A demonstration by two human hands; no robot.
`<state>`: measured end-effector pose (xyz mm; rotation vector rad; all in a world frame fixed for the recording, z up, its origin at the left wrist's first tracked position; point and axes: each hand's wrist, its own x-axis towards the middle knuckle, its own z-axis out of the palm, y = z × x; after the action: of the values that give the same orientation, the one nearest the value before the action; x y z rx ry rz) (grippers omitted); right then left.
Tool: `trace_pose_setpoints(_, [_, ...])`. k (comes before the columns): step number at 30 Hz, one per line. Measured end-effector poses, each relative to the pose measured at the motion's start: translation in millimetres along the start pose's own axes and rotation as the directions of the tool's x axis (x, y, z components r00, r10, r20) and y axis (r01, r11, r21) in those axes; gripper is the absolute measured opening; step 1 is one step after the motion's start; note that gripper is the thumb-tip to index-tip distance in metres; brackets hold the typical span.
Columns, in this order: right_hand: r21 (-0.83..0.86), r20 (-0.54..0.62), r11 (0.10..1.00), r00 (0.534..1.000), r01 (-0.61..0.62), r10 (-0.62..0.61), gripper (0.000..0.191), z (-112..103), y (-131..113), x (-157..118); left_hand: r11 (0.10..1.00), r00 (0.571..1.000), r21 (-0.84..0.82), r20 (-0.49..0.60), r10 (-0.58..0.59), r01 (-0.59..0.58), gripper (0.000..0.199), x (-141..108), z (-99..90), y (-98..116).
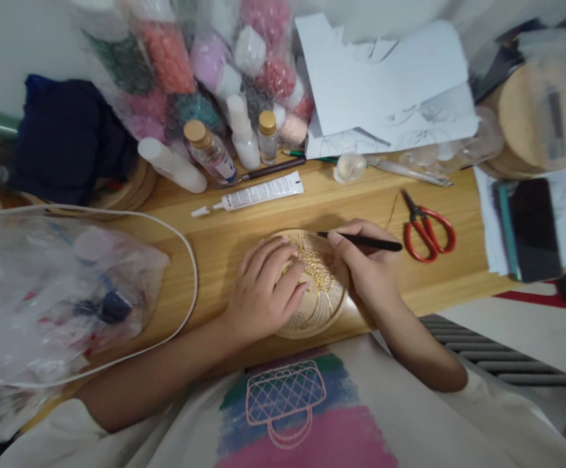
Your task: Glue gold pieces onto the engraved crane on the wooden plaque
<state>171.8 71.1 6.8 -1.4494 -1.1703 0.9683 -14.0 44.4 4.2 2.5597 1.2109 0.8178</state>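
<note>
A round wooden board (334, 312) lies near the table's front edge, bearing a line drawing and a raised gold wire pattern (319, 273). My left hand (268, 286) rests flat on the board's left side, fingers stretched out and covering part of it. At the upper right rim is my right hand (368, 260), closed around black tweezers (373, 242) whose tip points left over the board. Whether the tip grips anything is too small to tell. A thin strand of wire (392, 211) rises beside the right hand. Red-handled scissors (424, 227) lie just right of it.
A glue tube (263, 193), small bottles (209, 153) and a dark pen-like tool (273, 169) lie behind the board. Papers (390, 91) lean at the back. Plastic bags (68, 292) and a white cable (195, 279) are left; a phone (531, 227) is right.
</note>
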Motion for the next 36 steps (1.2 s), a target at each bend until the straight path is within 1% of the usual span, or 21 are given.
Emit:
trace_pose_setpoints(2, [0.087, -0.034, 0.993, 0.996, -0.082, 0.086, 0.009, 0, 5, 2, 0.995, 0.999, -0.091, -0.020, -0.032, 0.030, 0.013, 2, -4.4, 1])
trace_pose_setpoints(3, [0.123, -0.053, 0.986, 0.992, -0.108, 0.115, 0.011, 0, 8, 3, 0.980, 0.996, -0.180, -0.009, -0.083, 0.080, 0.011, 4, -8.0, 1])
trace_pose_setpoints(4, [0.158, -0.061, 0.978, 0.987, -0.134, 0.145, 0.014, -1, 10, 4, 0.941, 0.988, -0.300, 0.026, -0.154, 0.155, 0.010, 7, -12.7, 0])
trace_pose_setpoints(5, [0.197, -0.057, 0.967, 0.982, -0.164, 0.178, 0.016, -1, 11, 5, 0.860, 0.964, -0.438, 0.090, -0.250, 0.264, 0.010, 11, -18.3, 0])
trace_pose_setpoints(6, [0.229, -0.048, 0.953, 0.976, -0.196, 0.212, 0.019, -1, 13, 6, 0.733, 0.927, -0.571, 0.171, -0.334, 0.370, 0.010, 16, -24.6, 0])
trace_pose_setpoints(7, [0.240, -0.042, 0.951, 0.976, -0.196, 0.211, 0.021, -1, 13, 7, 0.567, 0.880, -0.685, 0.254, -0.402, 0.456, 0.011, 21, -31.4, 1])
trace_pose_setpoints(8, [0.243, -0.034, 0.952, 0.979, -0.188, 0.202, 0.022, 0, 14, 8, 0.383, 0.827, -0.769, 0.317, -0.465, 0.511, 0.013, 25, -38.4, 3])
trace_pose_setpoints(9, [0.244, -0.028, 0.953, 0.981, -0.179, 0.191, 0.023, 0, 14, 10, 0.213, 0.783, -0.821, 0.375, -0.497, 0.529, 0.015, 30, -45.4, 5])
trace_pose_setpoints(10, [0.244, -0.023, 0.955, 0.983, -0.169, 0.180, 0.023, 0, 14, 10, 0.086, 0.754, -0.854, 0.401, -0.521, 0.514, 0.018, 34, -52.1, 9])
trace_pose_setpoints(11, [0.244, -0.019, 0.956, 0.985, -0.162, 0.171, 0.024, 0, 14, 11, 0.024, 0.745, -0.873, 0.401, -0.532, 0.487, 0.021, 37, -58.3, 13])
trace_pose_setpoints(14, [0.243, -0.002, 0.958, 0.988, -0.152, 0.157, 0.029, 1, 15, 14, -0.037, 0.766, -0.922, 0.342, -0.545, 0.386, 0.030, 42, -72.6, 33])
trace_pose_setpoints(19, [0.240, -0.001, 0.963, 0.992, -0.122, 0.126, 0.028, 3, 15, 15, -0.338, 0.772, -0.918, 0.365, -0.520, 0.206, 0.022, 44, -85.5, 66])
trace_pose_setpoints(21, [0.242, -0.004, 0.965, 0.995, -0.096, 0.100, 0.026, 3, 14, 15, -0.387, 0.798, -0.907, 0.356, -0.487, 0.168, 0.023, 44, -88.9, 75])
trace_pose_setpoints(25, [0.259, -0.007, 0.964, 0.998, -0.052, 0.056, 0.025, 3, 11, 15, -0.387, 0.851, -0.913, 0.302, -0.430, 0.129, 0.024, 45, -94.8, 89])
trace_pose_setpoints(27, [0.277, -0.005, 0.960, 0.999, -0.047, 0.050, 0.027, 4, 11, 15, -0.380, 0.864, -0.917, 0.284, -0.417, 0.118, 0.024, 47, -97.4, 94])
trace_pose_setpoints(29, [0.298, -0.007, 0.953, 0.998, -0.051, 0.056, 0.029, 5, 11, 16, -0.368, 0.863, -0.923, 0.272, -0.427, 0.109, 0.026, 49, -98.9, 96])
trace_pose_setpoints(31, [0.319, -0.008, 0.946, 0.997, -0.065, 0.072, 0.030, 4, 13, 16, -0.352, 0.852, -0.931, 0.259, -0.455, 0.095, 0.030, 49, -98.4, 93])
trace_pose_setpoints(33, [0.341, -0.009, 0.937, 0.996, -0.083, 0.092, 0.030, 3, 13, 17, -0.345, 0.826, -0.936, 0.246, -0.508, 0.067, 0.036, 46, -95.3, 85])
trace_pose_setpoints(34, [0.353, -0.012, 0.931, 0.995, -0.088, 0.098, 0.030, 2, 13, 17, -0.346, 0.803, -0.936, 0.252, -0.540, 0.061, 0.034, 43, -92.7, 78])
trace_pose_setpoints(35, [0.367, -0.016, 0.926, 0.995, -0.089, 0.102, 0.030, 1, 13, 16, -0.340, 0.749, -0.939, 0.264, -0.608, 0.055, 0.028, 39, -89.6, 72])
trace_pose_setpoints(36, [0.383, -0.020, 0.920, 0.995, -0.087, 0.102, 0.029, 0, 12, 16, -0.342, 0.712, -0.938, 0.279, -0.644, 0.058, 0.019, 35, -86.1, 65])
